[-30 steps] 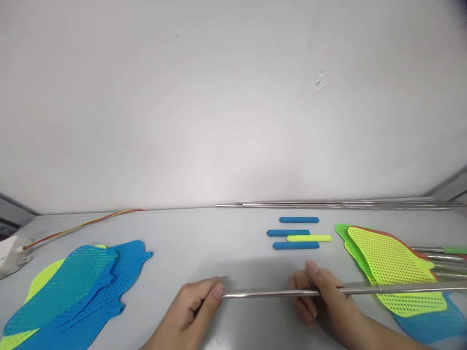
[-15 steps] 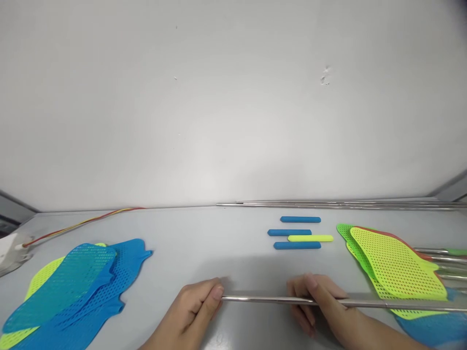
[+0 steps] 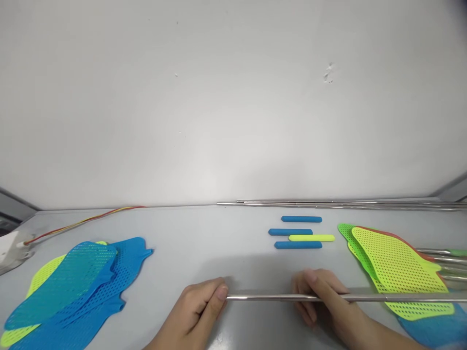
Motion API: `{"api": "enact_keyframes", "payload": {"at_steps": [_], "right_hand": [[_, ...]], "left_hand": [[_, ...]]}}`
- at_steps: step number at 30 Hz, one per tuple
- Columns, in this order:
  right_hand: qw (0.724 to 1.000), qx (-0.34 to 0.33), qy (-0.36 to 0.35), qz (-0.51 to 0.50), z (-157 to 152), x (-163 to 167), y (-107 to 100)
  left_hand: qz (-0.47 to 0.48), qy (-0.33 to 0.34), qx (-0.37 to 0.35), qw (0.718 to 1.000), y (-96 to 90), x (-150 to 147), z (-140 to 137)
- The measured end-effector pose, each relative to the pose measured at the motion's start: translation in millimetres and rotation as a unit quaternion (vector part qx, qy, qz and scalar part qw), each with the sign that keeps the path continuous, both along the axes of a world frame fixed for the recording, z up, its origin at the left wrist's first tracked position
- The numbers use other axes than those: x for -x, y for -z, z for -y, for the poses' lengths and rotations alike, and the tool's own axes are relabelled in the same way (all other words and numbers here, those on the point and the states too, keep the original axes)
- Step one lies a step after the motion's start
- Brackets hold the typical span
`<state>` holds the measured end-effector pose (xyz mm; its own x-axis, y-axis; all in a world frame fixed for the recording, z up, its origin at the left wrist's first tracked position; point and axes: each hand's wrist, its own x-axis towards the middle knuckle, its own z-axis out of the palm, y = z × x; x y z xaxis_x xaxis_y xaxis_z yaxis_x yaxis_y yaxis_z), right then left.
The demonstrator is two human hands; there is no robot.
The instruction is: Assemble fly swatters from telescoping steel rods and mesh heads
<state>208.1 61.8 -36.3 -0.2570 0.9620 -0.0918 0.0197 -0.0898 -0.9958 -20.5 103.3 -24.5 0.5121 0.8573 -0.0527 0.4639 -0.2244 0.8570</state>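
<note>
A thin metal rod (image 3: 262,297) lies level across the front of the view, held above the grey table. Its left end disappears inside my left hand (image 3: 200,308), whose thumb and fingers are closed on it. Farther along, my right hand (image 3: 321,299) grips the same rod between thumb and fingers. Beyond the right hand the rod passes over the fly swatters and leaves the view. Just past the right hand are several handle sleeves: blue ones (image 3: 301,219) and a yellow one (image 3: 311,238).
At left lies a pile of blue and yellow perforated swatter heads (image 3: 62,291). Swatters with a yellow head (image 3: 401,265) and metal rods lie at right. More thin rods (image 3: 343,204) rest along the wall. A red and yellow cable (image 3: 83,221) runs from a white device (image 3: 10,250).
My left hand has shifted slightly right along with the rod's end. Right of my right hand, the rod sits a little higher in view. Both hands keep their hold.
</note>
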Motion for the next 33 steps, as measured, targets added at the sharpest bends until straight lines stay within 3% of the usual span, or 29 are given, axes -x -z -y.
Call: {"api": "enact_keyframes", "payload": {"at_steps": [5, 9, 12, 17, 22, 28, 33], "right_hand": [[0.992, -0.031, 0.084, -0.083, -1.1, -1.0, 5.9], [0.953, -0.087, 0.185, -0.223, -4.3, -0.1, -0.7], [0.933, -0.078, 0.235, -0.262, -7.3, 1.8, -7.4], [0.928, -0.050, 0.263, -0.258, -9.6, 2.9, -6.4], [0.943, -0.024, 0.236, -0.233, -12.2, 2.4, -1.6], [0.978, 0.009, 0.132, -0.161, -9.2, -0.7, 1.3], [0.991, 0.049, 0.063, -0.111, -11.4, -4.5, -4.7]], "left_hand": [[0.034, -0.007, 0.023, 0.999, 1.3, 1.6, -0.7], [0.066, -0.066, 0.048, 0.994, 4.6, 4.8, -1.8], [0.077, -0.094, 0.057, 0.991, 4.8, 4.7, -2.7], [0.062, -0.081, 0.075, 0.992, 0.9, 0.8, -4.7], [0.047, -0.082, 0.084, 0.992, -0.5, -0.7, -4.8], [0.048, -0.096, 0.076, 0.991, 3.8, 3.9, -5.1], [0.052, -0.092, 0.066, 0.992, 4.3, 6.5, -7.4]]}}
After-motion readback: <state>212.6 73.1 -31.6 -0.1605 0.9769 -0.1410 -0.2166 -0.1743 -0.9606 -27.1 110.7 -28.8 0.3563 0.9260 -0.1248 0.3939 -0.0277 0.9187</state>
